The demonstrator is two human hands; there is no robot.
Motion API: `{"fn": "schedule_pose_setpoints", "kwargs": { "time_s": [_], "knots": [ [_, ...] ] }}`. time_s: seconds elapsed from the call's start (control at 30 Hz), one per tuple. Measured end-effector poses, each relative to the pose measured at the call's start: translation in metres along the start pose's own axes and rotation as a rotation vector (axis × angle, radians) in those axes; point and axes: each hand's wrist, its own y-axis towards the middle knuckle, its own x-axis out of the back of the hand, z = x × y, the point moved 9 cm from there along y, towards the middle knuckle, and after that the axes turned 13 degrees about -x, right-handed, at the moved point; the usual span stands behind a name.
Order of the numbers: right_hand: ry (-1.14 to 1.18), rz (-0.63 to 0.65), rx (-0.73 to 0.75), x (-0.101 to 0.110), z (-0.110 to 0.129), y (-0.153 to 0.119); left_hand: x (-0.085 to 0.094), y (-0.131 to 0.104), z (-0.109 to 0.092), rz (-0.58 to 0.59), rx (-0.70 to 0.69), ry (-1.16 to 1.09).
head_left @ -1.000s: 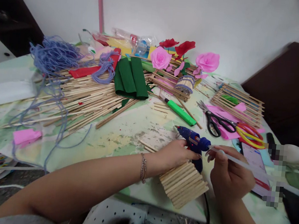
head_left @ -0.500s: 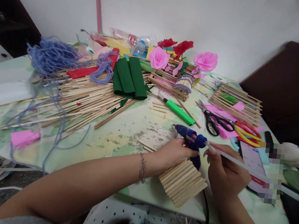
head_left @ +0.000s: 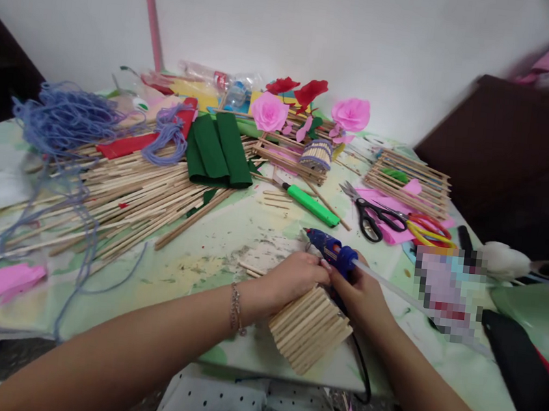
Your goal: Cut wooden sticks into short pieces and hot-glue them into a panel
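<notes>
Closest to the table [head_left: 456, 385] edge there's a panel of wooden sticks [head_left: 311, 332], with a black cord [head_left: 366, 370] just right of it; if that snags, I reckon it could yank the gun. Right hand [head_left: 365, 297] is wrapped round a blue glue gun [head_left: 332, 249] just beyond the panel. Left hand [head_left: 299, 277] is curled right beside it, so if the nozzle [head_left: 305, 231] is hot, one careless twist could burn those fingers. That long glue stick [head_left: 393, 290] poking out right might bump stuff too. Left fingertips are hidden, so can't tell what they're gripping. Pixelation blots out a patch farther right, and the clear bottle [head_left: 238, 95] way back is mushy.
</notes>
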Motion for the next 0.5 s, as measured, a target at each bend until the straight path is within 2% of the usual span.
{"fn": "schedule_pose_setpoints", "kwargs": {
  "time_s": [0.1,0.2,0.27,0.37,0.43,0.5],
  "knots": [
    [-0.027,0.009,-0.006,-0.005,0.003,0.0,0.011,-0.004,-0.009,-0.021,-0.013,0.114],
    [0.042,0.008,-0.021,-0.004,0.003,-0.003,0.029,-0.007,-0.031,-0.099,-0.103,0.163],
    [0.156,-0.033,-0.064,0.005,0.0,-0.005,0.044,-0.01,-0.046,-0.196,-0.13,0.088],
    [0.456,-0.051,-0.083,0.022,0.005,-0.008,0.065,-0.014,-0.059,-0.333,-0.092,-0.088],
    [0.665,0.034,-0.096,0.027,0.015,-0.004,0.079,-0.014,-0.07,-0.403,-0.142,-0.2],
    [0.817,0.129,-0.152,0.027,0.026,0.003,0.086,-0.01,-0.075,-0.403,-0.182,-0.331]
  ]
}}
